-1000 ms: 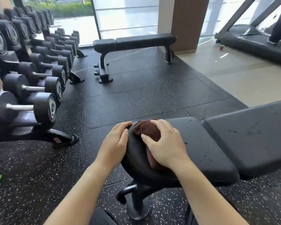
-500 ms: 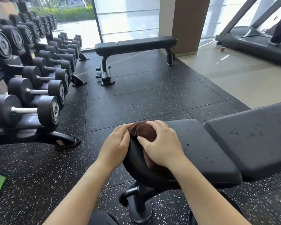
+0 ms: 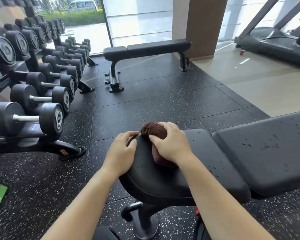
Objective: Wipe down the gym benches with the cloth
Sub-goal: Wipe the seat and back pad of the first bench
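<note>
The cloth (image 3: 154, 129), a dark brown wad, is held under the right hand (image 3: 171, 144): the grip is closed over it, fingers curled across its top and the palm bearing down, so that it is pressed flat against the seat pad (image 3: 145, 175) of the near bench. Part of it is left showing beyond the fingertips and part below the heel of the palm. It is judged to be bunched this way so that a thick fold meets the vinyl and pressure is spread as it is dragged.

Just beside that grip, on its left, the narrow end of the seat pad is held by the left hand (image 3: 121, 149), fingers bent over the rim. The pad is probably being steadied there against the push of the wiping.

The long axis of the wad is laid along the line of the right forearm, its far end pointing away from the person and slightly left, toward the pad's far corner. The bench itself is stretched out to the right of the grip, where the back pad (image 3: 267, 153) is seen speckled with droplets and appears not yet wiped.
</note>
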A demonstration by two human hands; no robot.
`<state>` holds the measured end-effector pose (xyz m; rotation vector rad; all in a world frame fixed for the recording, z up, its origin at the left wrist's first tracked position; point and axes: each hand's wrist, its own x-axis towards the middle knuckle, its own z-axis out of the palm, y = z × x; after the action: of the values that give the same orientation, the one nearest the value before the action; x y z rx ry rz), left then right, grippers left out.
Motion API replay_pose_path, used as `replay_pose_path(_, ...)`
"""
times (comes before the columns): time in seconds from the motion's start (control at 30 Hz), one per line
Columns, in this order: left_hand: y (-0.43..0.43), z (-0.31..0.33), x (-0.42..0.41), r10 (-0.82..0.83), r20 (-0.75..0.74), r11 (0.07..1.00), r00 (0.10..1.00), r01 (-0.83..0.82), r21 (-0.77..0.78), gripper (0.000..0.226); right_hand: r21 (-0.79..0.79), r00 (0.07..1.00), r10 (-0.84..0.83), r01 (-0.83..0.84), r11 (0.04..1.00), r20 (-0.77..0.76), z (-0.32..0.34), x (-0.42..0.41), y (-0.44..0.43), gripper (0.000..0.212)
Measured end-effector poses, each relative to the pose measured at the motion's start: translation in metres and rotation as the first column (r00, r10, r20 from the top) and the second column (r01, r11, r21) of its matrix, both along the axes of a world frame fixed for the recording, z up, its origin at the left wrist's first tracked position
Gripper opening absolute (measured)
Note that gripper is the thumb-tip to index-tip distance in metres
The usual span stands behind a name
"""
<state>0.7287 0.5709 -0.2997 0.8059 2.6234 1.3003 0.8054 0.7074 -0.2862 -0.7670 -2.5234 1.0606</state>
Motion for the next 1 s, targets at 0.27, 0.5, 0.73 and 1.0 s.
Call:
replay_pose_path(0.27,0.022,0.006,-0.003,0.015,-0.165,0.962,0.986,-0.060,-0.267,0.031,0.098,1.000,-0.005,0.005,0.995,0.000,-0.024,0.041,0.011,0.057)
replay_pose_path(0.5,0.023,0.010,-0.006,-0.004,-0.174,0.968,0.985,-0.040,-0.247,0.026,0.085,0.990,0.132,-0.135,0.987,0.044,-0.010,0.005,0.041,0.054)
replay_pose_path(0.73,0.022,0.010,-0.004,-0.002,-0.187,0.972,0.982,-0.042,-0.230,0.023,0.133,0.994,0.072,-0.059,0.989,-0.088,-0.033,0.052,0.031,0.050)
replay_pose_path(1.0,0.017,0.011,0.019,-0.058,-0.266,0.930,0.962,-0.045,-0.364,0.033,0.065,0.996,0.087,-0.085,0.994,-0.032,-0.017,0.042,0.038,0.046)
